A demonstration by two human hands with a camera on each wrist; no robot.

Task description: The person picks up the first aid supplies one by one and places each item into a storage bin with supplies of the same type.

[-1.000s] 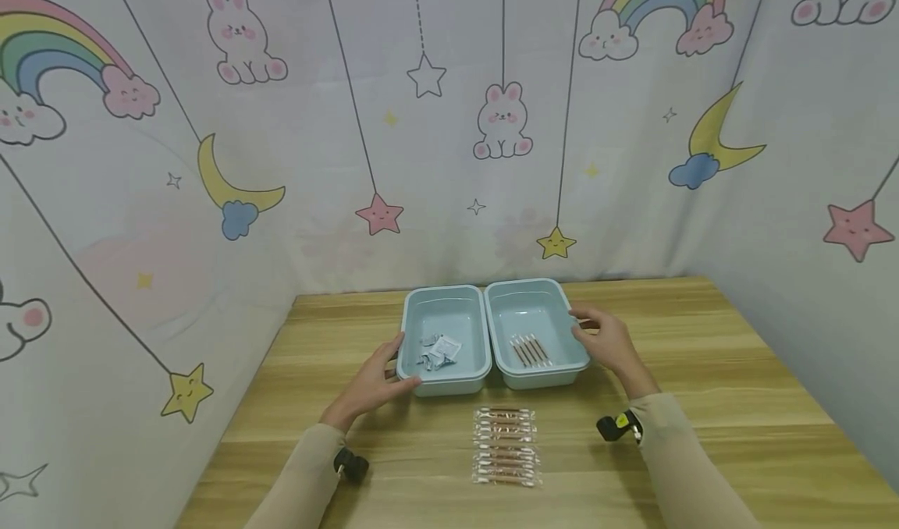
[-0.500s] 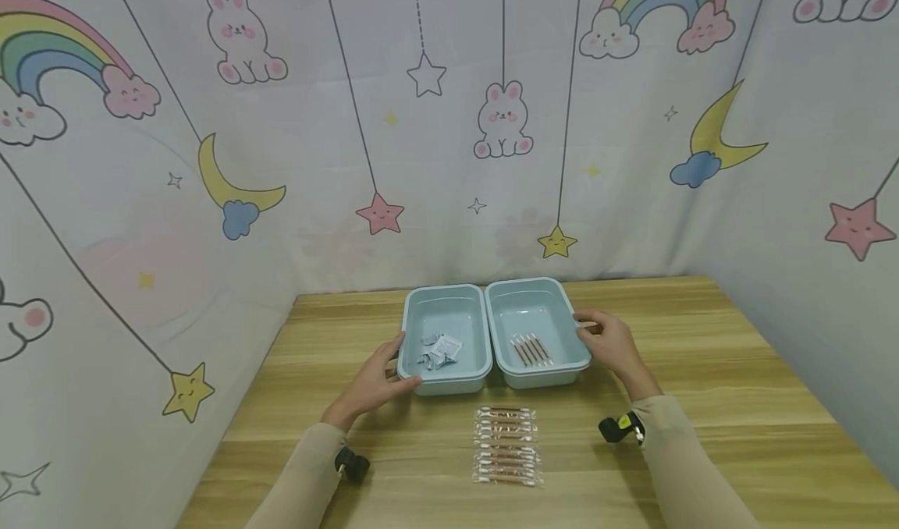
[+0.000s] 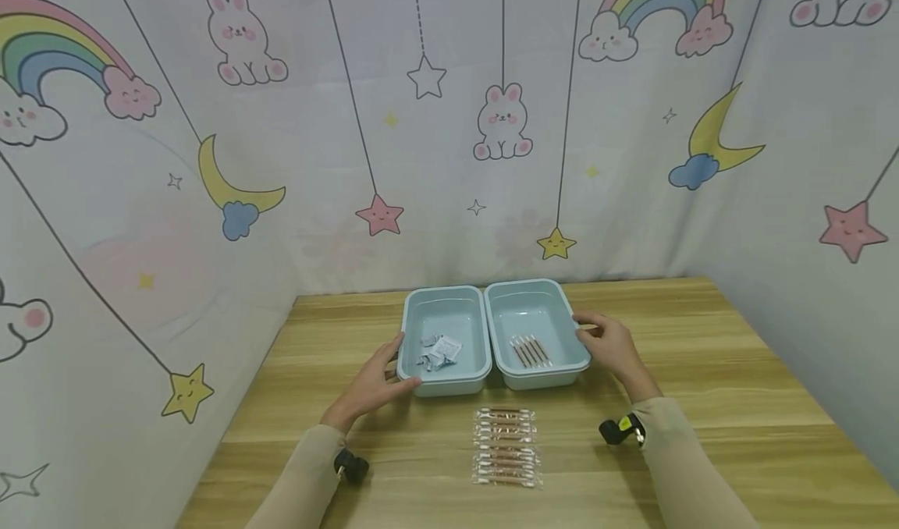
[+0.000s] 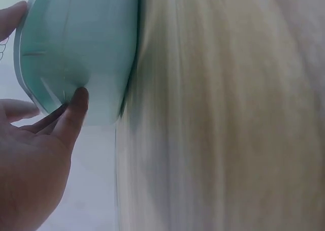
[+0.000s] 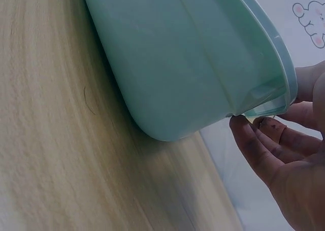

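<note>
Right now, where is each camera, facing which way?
Head: worn there, facing forward and down on left blue basin and right blue basin; left hand, right hand, sleeves show.
Left wrist: worn there, facing left blue basin's outside; left hand shows.
Right wrist: worn there, facing right blue basin's outside; right hand shows.
Head and left wrist share left blue basin.

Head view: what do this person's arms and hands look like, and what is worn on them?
The left sleeve and right sleeve are long, plain and beige. The left hand and right hand are ungloved. Each wrist carries a small black device; the right one shows a yellow patch.
</note>
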